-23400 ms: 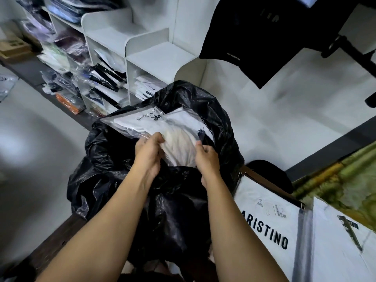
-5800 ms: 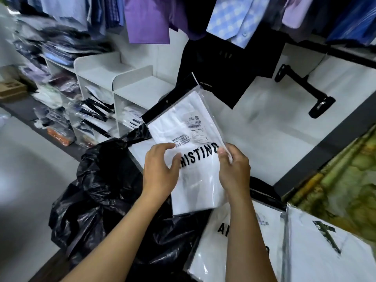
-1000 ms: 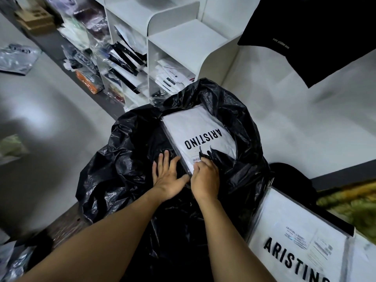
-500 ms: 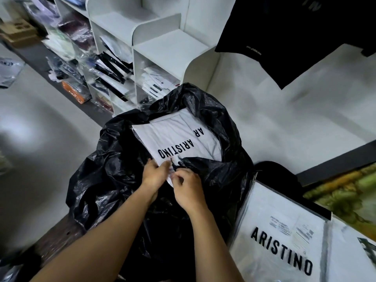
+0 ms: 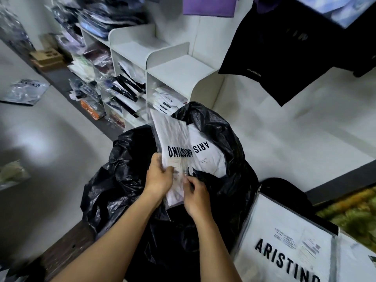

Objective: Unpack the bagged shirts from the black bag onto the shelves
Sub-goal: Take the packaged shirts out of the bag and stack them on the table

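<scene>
The left hand (image 5: 160,178) and right hand (image 5: 196,193) pinch the near edge of a bagged shirt (image 5: 173,137), tilted up out of the black bag (image 5: 122,180) over a second shirt (image 5: 207,157). Its far edge clears the bag's rim, short of the shelves (image 5: 179,72).

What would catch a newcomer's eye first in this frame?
The crumpled black bag fills the centre, and at its mouth the left hand and right hand grip a white shirt pack printed ARISTINO, tilted up out of it. A second pack lies at lower right; white shelves stand behind the bag, and a black shirt hangs at upper right.
</scene>
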